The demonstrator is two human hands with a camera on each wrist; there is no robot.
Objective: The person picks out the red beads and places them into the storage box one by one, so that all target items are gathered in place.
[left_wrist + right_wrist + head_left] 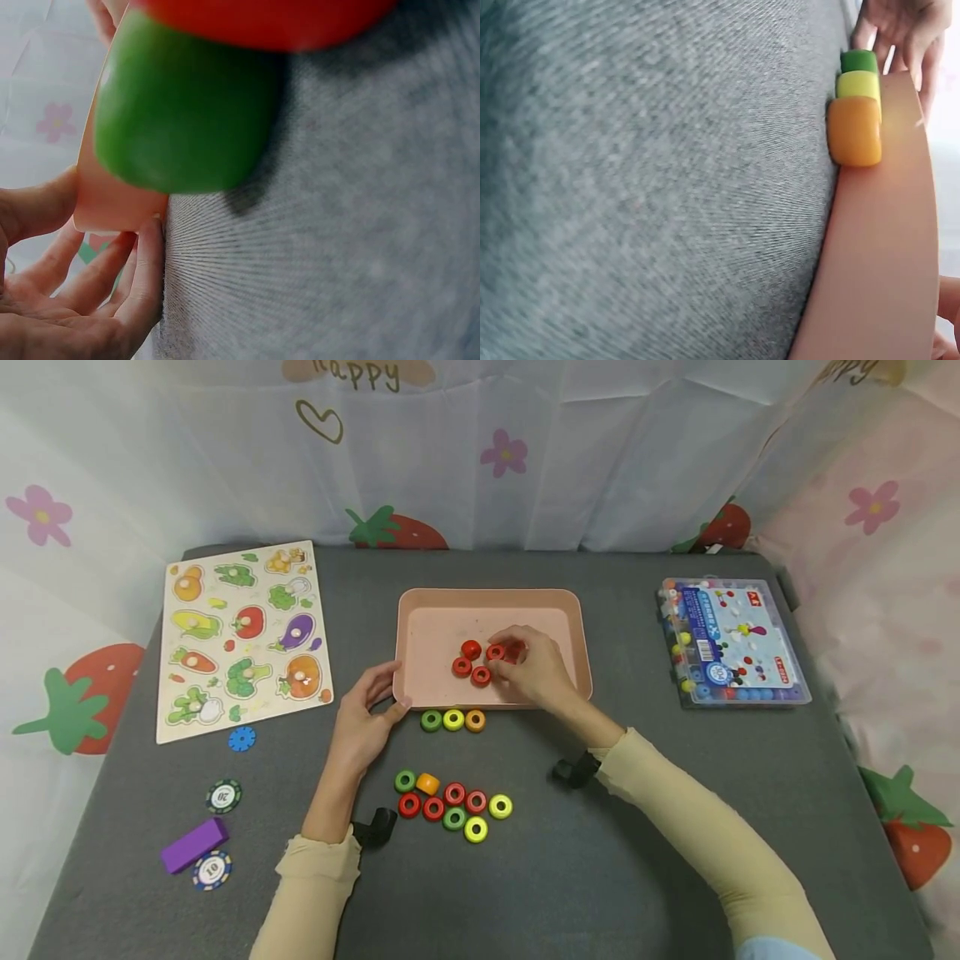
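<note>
A pink rectangular tray (491, 600) lies on the dark cloth, with several red ring beads (481, 676) grouped inside it. My left hand (365, 714) holds the tray's near left corner, thumb at the front and fingers along the side; the left wrist view shows this grip on the wall. Inside the tray, my right hand (536, 668) curls its thumb and fingers around a red bead (514, 650), partly hidden by them. Another red bead (495, 652) lies right at the fingertips. Against the tray's front stand a green bead (431, 721), a yellow bead (453, 719) and an orange bead (475, 721).
Several mixed beads (454, 818) lie nearer the front. To the left are a vegetable puzzle board (247, 627), a blue disc (242, 739), poker chips (212, 869) and a purple block (194, 845). A clear box of coloured balls (735, 642) stands at the right.
</note>
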